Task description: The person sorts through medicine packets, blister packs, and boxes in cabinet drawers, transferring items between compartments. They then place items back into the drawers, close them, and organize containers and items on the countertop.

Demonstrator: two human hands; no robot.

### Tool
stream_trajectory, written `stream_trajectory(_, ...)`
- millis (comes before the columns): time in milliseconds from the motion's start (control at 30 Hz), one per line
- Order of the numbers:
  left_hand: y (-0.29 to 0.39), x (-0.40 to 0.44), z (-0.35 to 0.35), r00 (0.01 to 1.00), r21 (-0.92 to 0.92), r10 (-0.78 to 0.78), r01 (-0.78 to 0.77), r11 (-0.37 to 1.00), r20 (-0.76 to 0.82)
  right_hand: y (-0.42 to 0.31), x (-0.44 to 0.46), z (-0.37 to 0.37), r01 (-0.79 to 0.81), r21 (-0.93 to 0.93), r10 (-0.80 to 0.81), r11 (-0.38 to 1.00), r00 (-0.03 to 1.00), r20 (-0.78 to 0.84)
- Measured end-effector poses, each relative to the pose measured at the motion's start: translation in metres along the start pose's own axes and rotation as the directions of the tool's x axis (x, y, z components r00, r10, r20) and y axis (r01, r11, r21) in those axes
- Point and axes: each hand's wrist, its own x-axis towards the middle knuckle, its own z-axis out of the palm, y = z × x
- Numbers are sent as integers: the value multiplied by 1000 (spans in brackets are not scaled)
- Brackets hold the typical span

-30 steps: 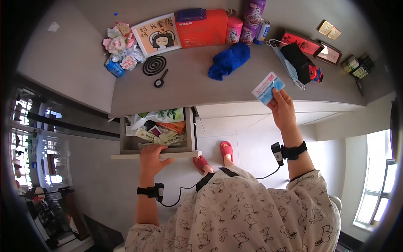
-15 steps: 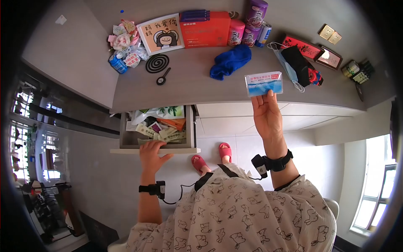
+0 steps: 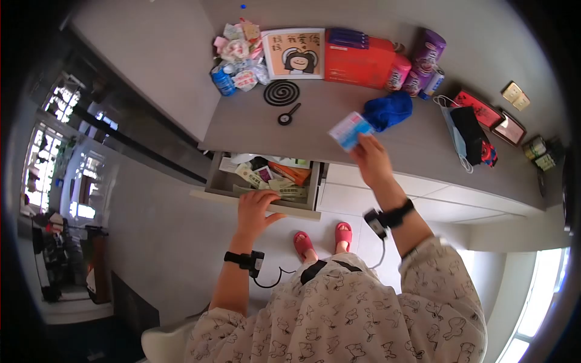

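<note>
My right hand (image 3: 373, 158) pinches a flat blue-and-white packet (image 3: 352, 130) by one corner. The packet is tilted and a little blurred, held above the desk's front part beside a bundled blue cloth (image 3: 388, 111). At the pulled-out drawer (image 3: 316, 192), my left hand (image 3: 257, 212) has its fingers hooked over the top of the drawer front (image 3: 296, 211), with the thumb spread to the side. Inside the drawer lie several sachets (image 3: 284, 186), an orange packet (image 3: 289, 173) and a white plastic bag, partly hidden.
On the grey desk (image 3: 242, 130) are a black coil (image 3: 281, 92), a small magnifier-like object (image 3: 288, 115), a framed drawing (image 3: 295, 54), a red box (image 3: 358, 60), purple cans (image 3: 428, 51), artificial flowers (image 3: 235, 49) and face masks (image 3: 463, 130). Pink slippers (image 3: 343, 236) show below.
The view has turned, shifting the scene rightward. My right hand has carried the packet left, from right of the blue cloth to its near left side, tilting it. My left hand stays on the drawer front.
</note>
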Motion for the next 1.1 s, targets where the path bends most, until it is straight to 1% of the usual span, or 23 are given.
stream_trajectory(67, 1, 2, 4, 1000, -10, 16, -16, 1000, 22, 14, 27, 15, -3, -32, 5, 999, 997, 71)
stream_trajectory(133, 1, 17, 1, 984, 43, 22, -14, 999, -176, 17, 56, 29, -35, -233, 73, 972, 985, 155)
stream_trajectory(167, -3, 26, 1, 983, 23, 48, -45, 999, -177, 12, 71, 31, 169, -603, -49, 780, 976, 210)
stream_trajectory(200, -7, 36, 3, 977, 52, 31, -20, 998, -210, 0, 83, 29, 318, -853, -131, 413, 948, 290)
stream_trajectory(233, -9, 46, 7, 969, 72, 21, -3, 997, -247, -16, 84, 27, 305, -871, -171, 387, 951, 257)
stream_trajectory(267, -14, 58, 15, 966, 92, 22, 2, 996, -258, -31, 83, 24, 342, -935, -367, -90, 862, 350)
stream_trajectory(300, -18, 66, 20, 964, 115, 20, 11, 993, -266, -42, 82, 16, 213, -813, -455, -542, 739, 497)
stream_trajectory(333, -17, 73, 21, 959, 141, 30, 10, 990, -283, -52, 84, 3, 122, -911, -473, -393, 823, 315)
stream_trajectory(367, -17, 79, 23, 954, 173, 35, 18, 985, -299, -59, 86, -14, 81, -914, -496, -396, 819, 288)
stream_trajectory(433, -21, 90, 34, 945, 189, 63, -1, 982, -322, -62, 94, -47, 39, -921, -349, -388, 918, 186)
stream_trajectory(500, -15, 86, 27, 940, 221, 66, 11, 975, -336, -59, 78, -63, 88, -901, -272, -425, 937, 220)
stream_trajectory(567, -14, 90, 27, 970, 311, 56, 21, 950, -238, -67, 53, -83, 389, -785, -72, -483, 875, 479)
stream_trajectory(600, -15, 93, 26, 968, 316, 66, 15, 949, -244, -81, 42, -86, 387, -785, -83, -484, 872, 482)
stream_trajectory(667, -17, 95, 22, 988, 286, 93, -54, 957, -125, -114, 17, -94, 548, -779, 65, -304, 828, 557)
stream_trajectory(733, -6, 90, 8, 987, 271, 82, -43, 962, -135, -145, 14, -121, 432, -902, -260, 28, 874, 410)
stream_trajectory(767, -3, 92, 7, 986, 243, 77, -40, 969, -147, -178, 20, -137, 342, -888, -477, -308, 752, 456)
stream_trajectory(800, -1, 93, 7, 985, 254, 90, -50, 966, -147, -207, 26, -162, 185, -914, -689, -362, 607, 396)
stream_trajectory(833, 1, 93, 9, 983, 258, 76, -30, 966, -169, -230, 28, -184, -56, -900, -790, -432, 506, 347)
stream_trajectory(900, 9, 93, 7, 980, 274, 66, -13, 962, -186, -248, 24, -207, -436, -888, -734, -143, 649, -201)
stream_trajectory(933, 21, 85, -7, 988, 266, -1, 42, 963, -155, -251, 19, -204, -427, -893, -718, -141, 665, -205)
stream_trajectory(1000, 41, 87, -8, 989, 265, -58, 94, 960, -139, -250, 20, -204, -510, -751, -596, -420, 779, -196)
stream_trajectory(1067, 80, 85, -3, 969, 15, 49, -46, 999, -240, -251, 27, -206, -497, -763, -582, -413, 789, -199)
stream_trajectory(1100, 99, 83, 5, 981, -84, 127, -140, 987, -144, -249, 28, -207, -493, -769, -573, -406, 793, -206)
